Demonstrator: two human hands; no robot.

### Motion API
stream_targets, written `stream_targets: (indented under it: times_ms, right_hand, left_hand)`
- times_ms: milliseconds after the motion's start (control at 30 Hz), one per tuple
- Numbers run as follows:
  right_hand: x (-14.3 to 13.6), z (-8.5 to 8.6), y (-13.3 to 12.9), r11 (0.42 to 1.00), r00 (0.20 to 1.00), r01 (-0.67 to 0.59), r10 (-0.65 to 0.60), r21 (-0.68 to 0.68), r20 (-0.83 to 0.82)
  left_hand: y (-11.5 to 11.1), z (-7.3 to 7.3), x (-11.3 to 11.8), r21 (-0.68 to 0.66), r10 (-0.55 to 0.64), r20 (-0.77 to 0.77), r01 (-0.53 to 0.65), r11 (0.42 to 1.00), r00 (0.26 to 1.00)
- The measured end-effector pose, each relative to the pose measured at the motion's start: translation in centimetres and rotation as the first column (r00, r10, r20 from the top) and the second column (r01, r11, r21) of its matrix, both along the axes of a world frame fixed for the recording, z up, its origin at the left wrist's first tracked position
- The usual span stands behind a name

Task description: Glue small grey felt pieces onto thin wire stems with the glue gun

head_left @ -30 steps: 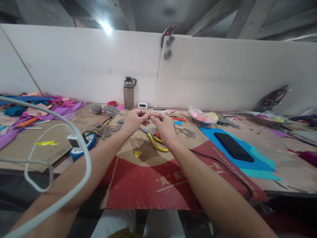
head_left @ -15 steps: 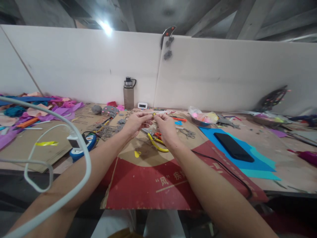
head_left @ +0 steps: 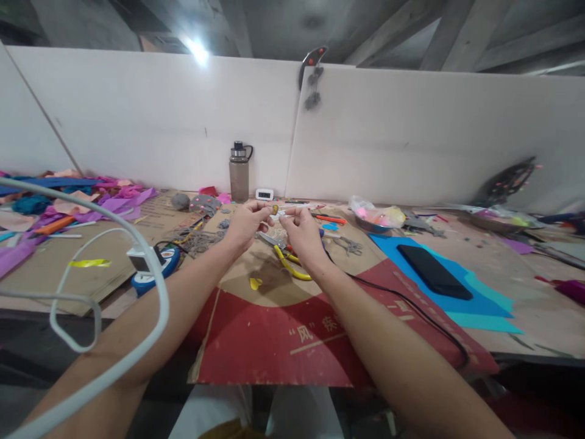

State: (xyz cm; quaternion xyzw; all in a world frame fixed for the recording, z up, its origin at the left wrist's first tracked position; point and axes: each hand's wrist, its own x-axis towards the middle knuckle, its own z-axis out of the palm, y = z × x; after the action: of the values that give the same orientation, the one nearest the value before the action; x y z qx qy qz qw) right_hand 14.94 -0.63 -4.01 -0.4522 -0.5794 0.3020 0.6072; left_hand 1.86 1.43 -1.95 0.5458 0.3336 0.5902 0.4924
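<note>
Both my hands are raised over the cardboard, fingertips close together. My left hand (head_left: pixel 247 227) is closed in a pinch on a small dark-yellow piece (head_left: pixel 275 209), too small to name. My right hand (head_left: pixel 302 233) has thumb and forefinger pinched just beside that piece; a pale speck shows at its fingertips, but I cannot make out what it is. Below the hands lie yellow-handled pliers (head_left: pixel 292 268), partly covered by my right hand. A yellow cut-out heart (head_left: pixel 256 283) rests on the red and brown cardboard sheet (head_left: pixel 265 347).
At the back stand a grey bottle (head_left: pixel 239 177) and a small digital clock (head_left: pixel 264 194). Right are a phone (head_left: pixel 434 271) on blue sheets and a dish of coloured bits (head_left: pixel 377 218). A white cable (head_left: pixel 162 305) loops across the left foreground; coloured scraps (head_left: pixel 73 198) pile beyond.
My fingertips have drawn slightly apart. The dark-yellow piece has shifted a little left, staying at my left fingertips, while my right fingers have come off it.
</note>
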Motion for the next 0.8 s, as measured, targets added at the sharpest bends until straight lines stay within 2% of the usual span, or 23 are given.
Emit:
stream_targets:
  times_ms: [133, 233, 333, 433, 600, 700, 800]
  right_hand:
    - [0.8, 0.4, -0.2, 0.999, 0.994, -0.023, 0.025, -0.023, 0.107]
    - [1.7, 0.8, -0.1, 0.998, 0.992, -0.038, 0.043, -0.046, 0.123]
    - [2.7, 1.4, -0.1, 0.992, 0.995, -0.083, 0.088, -0.098, 0.052]
    - [3.8, 2.2, -0.3, 0.973, 0.982, -0.181, 0.171, -0.146, -0.073]
    - [5.3, 3.2, -0.5, 0.893, 0.909, -0.400, 0.357, -0.207, -0.216]
    - [6.2, 3.5, -0.4, 0.866, 0.868, -0.471, 0.421, -0.168, -0.264]
    - [7.4, 3.8, -0.6, 0.840, 0.813, -0.536, 0.488, -0.082, -0.316]
  left_hand:
    - [1.7, -0.1, -1.6, -0.016, 0.118, 0.043, -0.118, 0.993, 0.992]
    - [3.1, -0.2, -3.1, -0.036, 0.181, 0.073, -0.179, 0.983, 0.981]
    - [4.1, -0.3, -4.6, -0.081, 0.253, 0.131, -0.244, 0.966, 0.959]
    - [4.7, -0.6, -5.6, -0.137, 0.312, 0.202, -0.289, 0.948, 0.928]
    - [5.7, -1.1, -6.9, -0.249, 0.418, 0.313, -0.351, 0.903, 0.853]
    - [6.3, -1.4, -7.7, -0.288, 0.487, 0.374, -0.401, 0.870, 0.789]
    - [6.7, -1.6, -8.3, -0.308, 0.521, 0.387, -0.426, 0.851, 0.761]
